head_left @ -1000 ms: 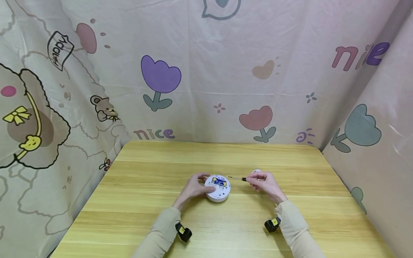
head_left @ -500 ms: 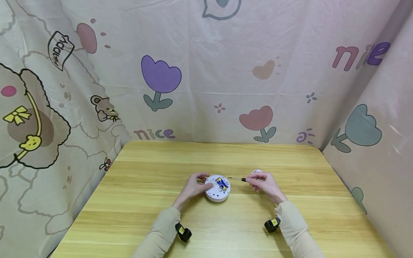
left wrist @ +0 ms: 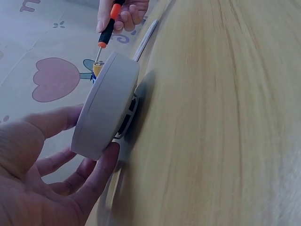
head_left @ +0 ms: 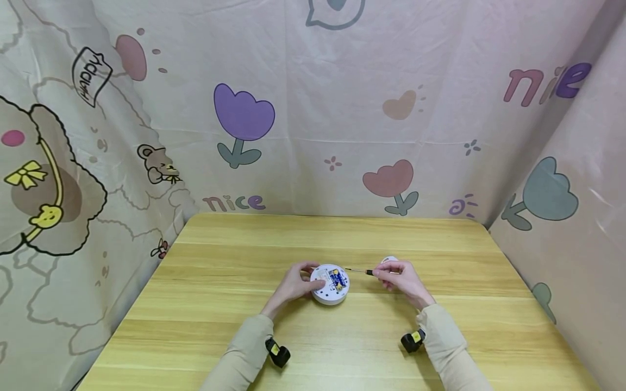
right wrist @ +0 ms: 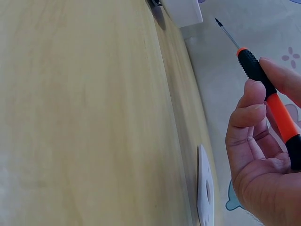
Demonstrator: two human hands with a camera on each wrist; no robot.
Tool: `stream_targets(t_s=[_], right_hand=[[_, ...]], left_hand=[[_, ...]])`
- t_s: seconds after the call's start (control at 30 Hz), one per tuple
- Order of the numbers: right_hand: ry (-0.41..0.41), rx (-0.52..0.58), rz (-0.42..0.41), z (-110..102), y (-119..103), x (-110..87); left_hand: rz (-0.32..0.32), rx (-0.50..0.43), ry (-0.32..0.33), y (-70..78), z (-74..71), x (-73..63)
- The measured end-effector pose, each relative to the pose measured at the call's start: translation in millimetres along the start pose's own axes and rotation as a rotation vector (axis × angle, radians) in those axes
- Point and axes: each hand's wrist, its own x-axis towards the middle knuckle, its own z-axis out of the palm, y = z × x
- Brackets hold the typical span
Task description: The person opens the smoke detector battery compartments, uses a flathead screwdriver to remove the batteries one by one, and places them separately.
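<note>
Thumb on top and fingers below, my left hand (head_left: 293,282) grips a round white smoke detector (head_left: 329,297) at its left edge. A blue-and-gold battery (head_left: 337,279) shows in the upturned face. Dark slots line the underside in the left wrist view, where the detector is tilted close over the table. To the right, my right hand (head_left: 403,279) pinches a small screwdriver (right wrist: 256,68) with a black-and-orange handle. Its thin tip points left, a short way from the detector's right edge in the head view.
A flat white plate (right wrist: 204,188) with a hole lies on the wooden table (head_left: 235,239), partly hidden behind my right hand in the head view. A patterned cloth (head_left: 303,98) hangs behind the table and along both sides. Black wrist cameras (head_left: 279,354) sit at the sleeves.
The smoke detector has turned in my left hand, so the battery has swung from the top of its face toward the right. My right hand and the screwdriver have hardly moved.
</note>
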Motion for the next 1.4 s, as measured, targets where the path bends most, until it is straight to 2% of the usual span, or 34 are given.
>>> stream_targets(t_s=[0.3, 1.0, 1.4], right_hand=[[-0.006, 0.017, 0.012, -1.1, 0.4, -0.4], [-0.021, 0.008, 0.000, -1.1, -1.4, -1.8], [-0.020, 0.019, 0.004, -1.3, -1.1, -2.4]], left_hand=[[-0.003, -0.015, 0.062, 1.5, 0.7, -0.7], [0.004, -0.022, -0.003, 3.2, -0.8, -3.2], [0.011, 0.012, 0.050, -0.5, 0.4, -1.5]])
